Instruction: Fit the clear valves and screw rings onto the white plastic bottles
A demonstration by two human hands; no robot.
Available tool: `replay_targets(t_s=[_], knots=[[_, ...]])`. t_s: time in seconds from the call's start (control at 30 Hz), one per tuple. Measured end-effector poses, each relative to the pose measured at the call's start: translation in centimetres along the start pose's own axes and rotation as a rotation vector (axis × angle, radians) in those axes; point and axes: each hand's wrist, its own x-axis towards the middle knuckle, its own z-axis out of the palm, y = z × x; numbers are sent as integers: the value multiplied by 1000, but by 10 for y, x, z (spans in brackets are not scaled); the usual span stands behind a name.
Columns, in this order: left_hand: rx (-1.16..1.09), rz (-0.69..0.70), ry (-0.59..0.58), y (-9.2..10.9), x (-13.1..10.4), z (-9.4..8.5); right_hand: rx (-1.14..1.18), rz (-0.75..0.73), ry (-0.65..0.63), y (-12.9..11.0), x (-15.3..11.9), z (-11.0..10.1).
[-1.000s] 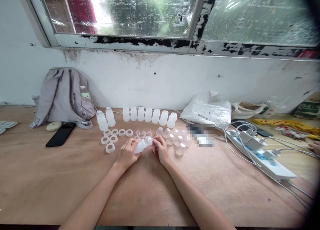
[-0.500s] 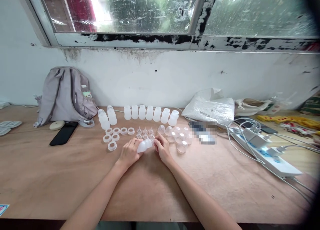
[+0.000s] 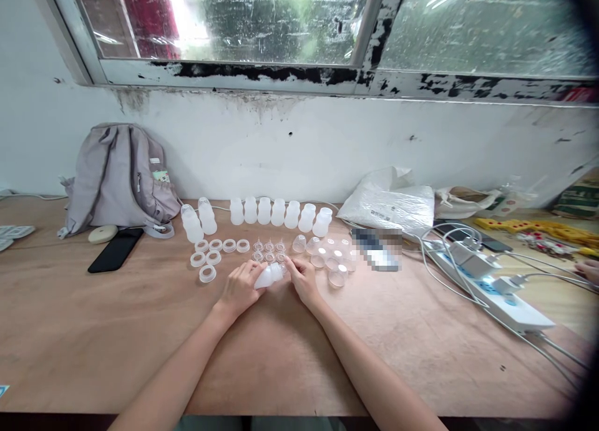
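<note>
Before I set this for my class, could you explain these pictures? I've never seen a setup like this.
There is no machine: the work is done by a person's two bare hands. One camera, worn on the head, takes every picture, looking forward and down. The left hand holds a tilted whitish bottle. The right hand is at its neck end; any small part it pinches is too unclear to tell. On the wooden table, more bottles stand along the back, with rings, clear nipples and clear caps grouped nearer. A backpack and a black phone are to the left, a power strip to the right.
</note>
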Motion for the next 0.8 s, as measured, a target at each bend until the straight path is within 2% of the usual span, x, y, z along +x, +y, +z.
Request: replay_targets(t_s=[0.27, 0.43, 0.67, 0.8], knots=[[8, -26, 3, -3, 0, -1, 9, 41, -120, -2, 2, -6], [1, -8, -18, -2, 1, -2, -18, 3, -124, -6, 2, -7], [-31, -35, -10, -1, 1, -4, 39, 47, -162, -6, 2, -8], [-171, -118, -8, 4, 2, -4, 77, 75, -150, -6, 2, -8]])
